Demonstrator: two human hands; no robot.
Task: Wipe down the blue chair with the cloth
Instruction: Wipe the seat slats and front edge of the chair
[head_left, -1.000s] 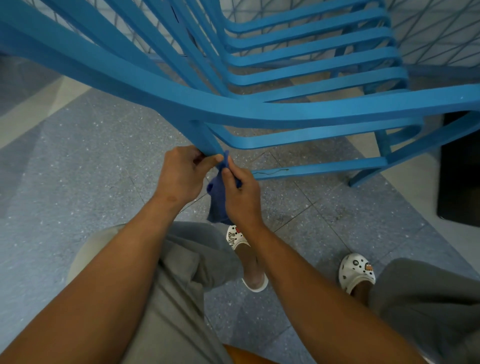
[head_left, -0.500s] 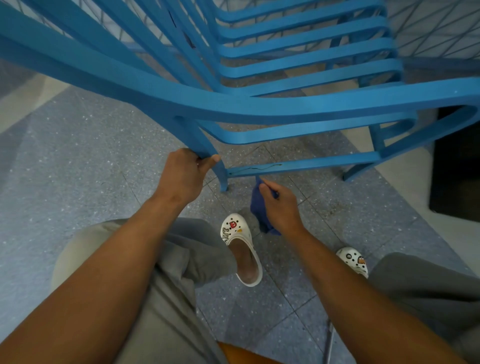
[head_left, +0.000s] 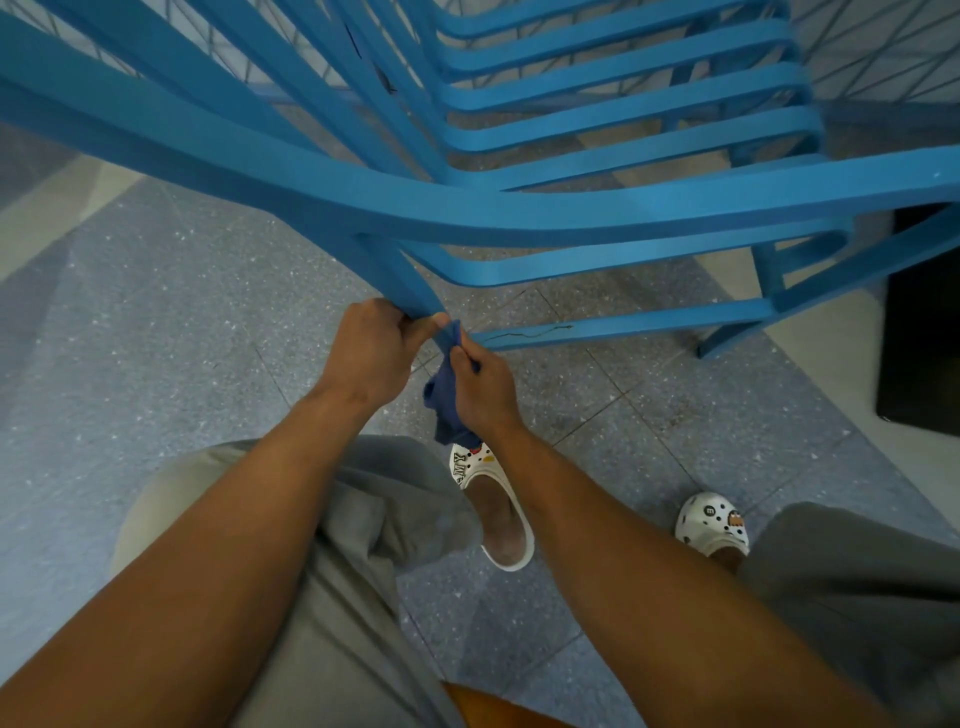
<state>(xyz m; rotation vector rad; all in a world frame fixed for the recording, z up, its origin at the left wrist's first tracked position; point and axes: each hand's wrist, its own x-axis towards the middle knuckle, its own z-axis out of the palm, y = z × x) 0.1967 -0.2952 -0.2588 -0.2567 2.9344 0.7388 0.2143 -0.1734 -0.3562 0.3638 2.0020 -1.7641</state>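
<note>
Evidently steadying slatted blue wooden chair (head_left: 571, 208) by its leg with left hand (head_left: 371, 353) curled round; right hand (head_left: 480, 387) pinching crumpled dark-blue cloth (head_left: 441, 395) against leg (for wiping).

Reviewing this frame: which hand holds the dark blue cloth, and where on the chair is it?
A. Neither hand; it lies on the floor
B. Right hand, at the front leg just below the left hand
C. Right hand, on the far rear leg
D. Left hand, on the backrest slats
B: the right hand pinches the dark blue cloth against the blue chair's front leg, just below where the left hand grips that leg.
</note>
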